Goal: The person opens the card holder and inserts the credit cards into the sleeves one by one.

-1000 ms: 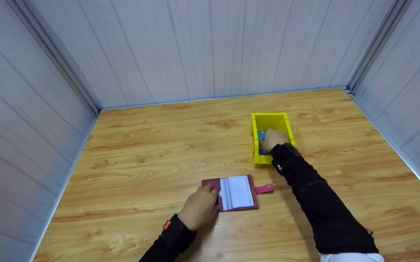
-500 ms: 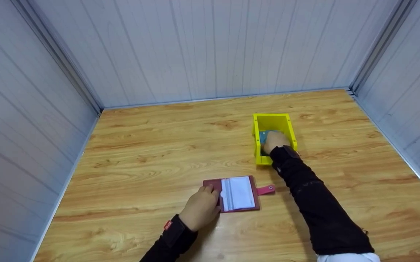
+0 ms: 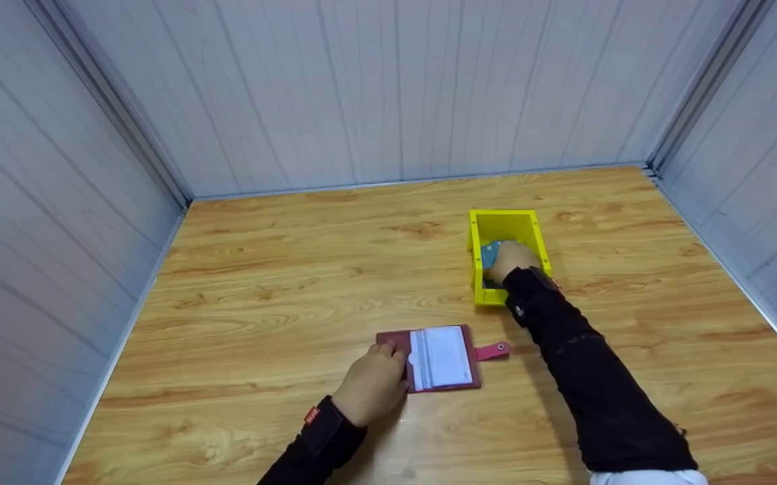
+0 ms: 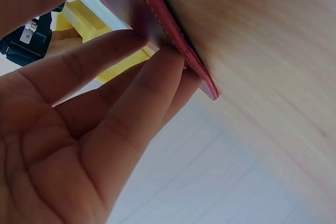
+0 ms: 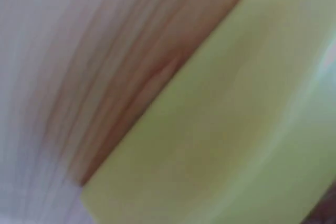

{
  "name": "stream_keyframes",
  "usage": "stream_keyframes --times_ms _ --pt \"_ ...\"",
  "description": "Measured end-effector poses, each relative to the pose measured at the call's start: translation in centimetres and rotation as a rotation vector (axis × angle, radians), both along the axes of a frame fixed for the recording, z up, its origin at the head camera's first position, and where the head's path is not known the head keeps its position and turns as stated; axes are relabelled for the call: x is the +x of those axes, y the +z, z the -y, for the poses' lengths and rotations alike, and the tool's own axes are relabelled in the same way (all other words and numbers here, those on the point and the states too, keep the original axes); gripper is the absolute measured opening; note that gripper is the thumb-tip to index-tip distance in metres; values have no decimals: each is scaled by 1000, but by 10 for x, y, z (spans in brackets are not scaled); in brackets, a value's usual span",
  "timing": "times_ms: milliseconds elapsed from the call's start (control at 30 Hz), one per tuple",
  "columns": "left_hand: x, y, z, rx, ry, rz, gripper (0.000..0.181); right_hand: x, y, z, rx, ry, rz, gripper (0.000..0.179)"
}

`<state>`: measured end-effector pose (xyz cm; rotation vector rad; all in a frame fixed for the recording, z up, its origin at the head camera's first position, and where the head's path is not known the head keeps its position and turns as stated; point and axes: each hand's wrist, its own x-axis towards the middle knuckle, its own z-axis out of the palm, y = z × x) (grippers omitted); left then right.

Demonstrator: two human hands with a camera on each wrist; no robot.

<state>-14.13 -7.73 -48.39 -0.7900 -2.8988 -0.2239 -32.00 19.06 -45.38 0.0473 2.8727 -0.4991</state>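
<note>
A dark red card holder [image 3: 473, 377] with a pink snap strap [image 3: 493, 351] lies spread on the table, its clear sleeves [image 3: 447, 356] showing white. My left hand [image 3: 369, 382] rests on its left cover. In the left wrist view the nearly straight fingers [image 4: 131, 93] touch that cover near its edge. My right hand [image 3: 512, 259] reaches down into a yellow bin [image 3: 503, 222], against a teal card [image 3: 489, 254] that sits tilted at the hand's left side. The back of the hand hides its fingertips, so I cannot see whether they pinch the card.
Something dark [image 3: 489, 284] lies low in the bin, near its front lip. The wood-grain table [image 3: 281, 269] is bounded by pale panel walls [image 3: 361, 94] at the back and both sides. The right wrist view shows the bin's outer wall [image 5: 210, 108], blurred.
In the bin, the teal card has turned and tilted beside my right hand, which has shifted only slightly. My left hand and the card holder stay where they were.
</note>
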Motion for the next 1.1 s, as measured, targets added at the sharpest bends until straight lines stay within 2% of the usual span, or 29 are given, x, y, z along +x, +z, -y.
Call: stream_keyframes --times_ms 200,300,433,567,667,733,967,1100 --pt "-1 -1 1 2 -1 5 35 -1 7 -1 2 -21 45 32" --pt "-1 -1 1 10 1 8 34 -3 11 -2 -18 -32 54 23" --pt "-1 -1 1 12 -1 13 34 -4 14 -6 -65 -20 15 10" --pt "-2 0 0 5 7 41 35 -4 18 -10 -112 -11 -27 30" --pt "-3 1 0 -1 17 67 36 -4 21 -13 -143 -8 -47 37" --pt "-3 1 0 -5 19 76 36 -4 22 -15 -166 -10 -46 39" --pt "-2 1 1 -19 -17 37 33 0 25 -19 -173 -21 -75 41" --pt "-1 1 0 -19 -10 49 34 2 27 -20 -168 -22 -70 39"
